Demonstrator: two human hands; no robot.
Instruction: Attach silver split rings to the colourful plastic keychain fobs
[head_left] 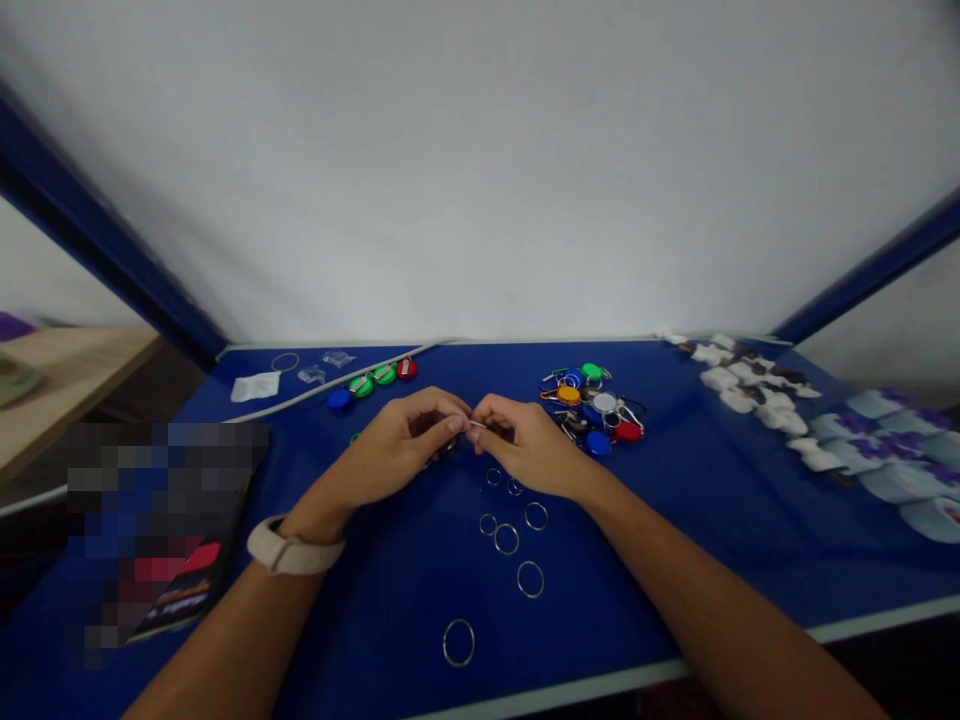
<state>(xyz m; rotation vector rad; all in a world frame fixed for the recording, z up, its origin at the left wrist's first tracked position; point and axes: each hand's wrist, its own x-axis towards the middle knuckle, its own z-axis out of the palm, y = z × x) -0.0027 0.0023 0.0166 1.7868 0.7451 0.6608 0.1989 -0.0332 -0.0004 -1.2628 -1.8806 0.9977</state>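
Observation:
My left hand and my right hand meet above the middle of the blue table, fingertips pinched together on a small metal key ring. A dark piece hangs under the left fingers; I cannot make it out. Several loose metal rings lie on the table just below my hands, the largest nearest me. A pile of coloured round key tags lies right of my right hand. A row of green, red and blue tags lies beyond my left hand. A pale band wraps my left wrist.
White keychain pieces and pale purple-marked packets line the right side. A white cable, small clear bags and a white packet lie at the back left. A dark booklet lies at the left. A wooden table stands beyond.

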